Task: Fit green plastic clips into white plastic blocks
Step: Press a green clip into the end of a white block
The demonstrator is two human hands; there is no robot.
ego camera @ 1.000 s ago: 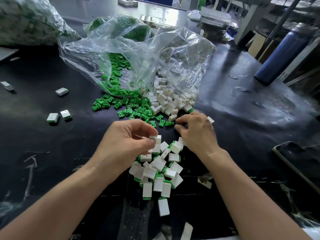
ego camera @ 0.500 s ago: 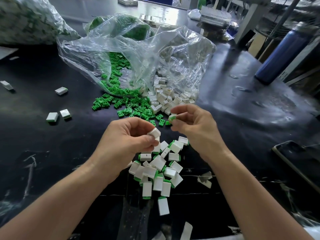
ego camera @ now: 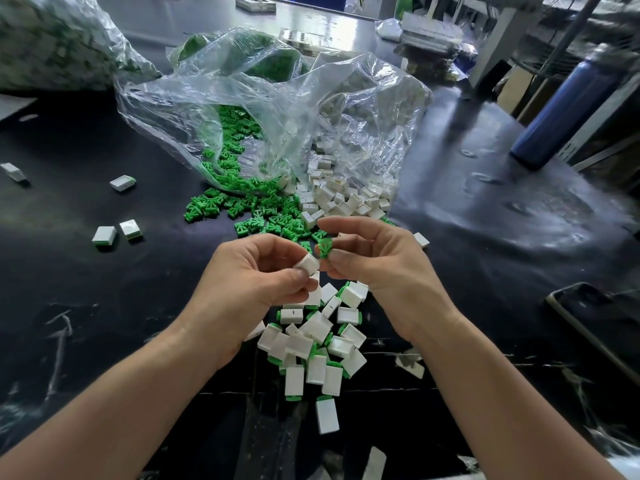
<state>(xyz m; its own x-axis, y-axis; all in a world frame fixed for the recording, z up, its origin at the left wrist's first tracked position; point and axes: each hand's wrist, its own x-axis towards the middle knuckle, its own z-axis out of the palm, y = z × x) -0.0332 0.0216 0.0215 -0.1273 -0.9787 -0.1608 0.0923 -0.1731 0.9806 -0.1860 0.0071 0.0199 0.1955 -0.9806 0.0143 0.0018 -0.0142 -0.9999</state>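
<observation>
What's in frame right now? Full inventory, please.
table: one, black, under everything
clear bag: one or two, transparent, centre back
green clips: many, green, spilled at the bag's left mouth
white blocks: many, white, spilled at the bag's right
fitted blocks: a pile, white with green ends, below the hands
stray blocks: four, white, table's left
second bag: one, clear, far left corner
bottle: one, blue, far right
left hand: pinches held block, white
right hand: pinches held clip, green

Black table (ego camera: 485,237) bears clear bags (ego camera: 277,98), green clips (ego camera: 249,209), white blocks (ego camera: 346,199)
</observation>
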